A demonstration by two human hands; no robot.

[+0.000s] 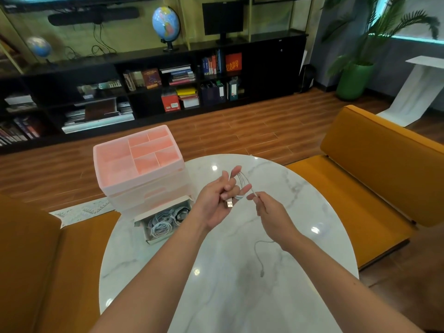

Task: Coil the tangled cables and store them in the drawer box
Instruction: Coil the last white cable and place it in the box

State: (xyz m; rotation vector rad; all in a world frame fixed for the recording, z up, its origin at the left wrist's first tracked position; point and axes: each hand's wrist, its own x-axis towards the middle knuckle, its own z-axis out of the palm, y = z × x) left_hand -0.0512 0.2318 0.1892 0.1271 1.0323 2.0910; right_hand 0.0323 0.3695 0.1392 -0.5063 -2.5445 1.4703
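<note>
Two bare forearms reach out over a round counter of glossy white marble with faint grey veins. Nearest, the loose tail of a thin white cable curls down onto the stone and ends in a small plug. The right hand pinches that cable between thumb and fingertip, its other fingers loosely curled. The left hand is held palm up, its fingers spread, with several neat loops of the cable wound around them and the metal USB plug jutting out by the thumb.

To wind well, the right hand should probably feed the tail with light, even tension, laying each loop beside the last so nothing twists.

Just past the left hand sits an open cardboard box holding pale and dark cables that look already coiled. Behind it stands the drawer box, frosted translucent plastic, square-edged, with a pink divided tray on top; its drawers look closed. Orange cushioned seats and a wood-plank floor lie beyond.
</note>
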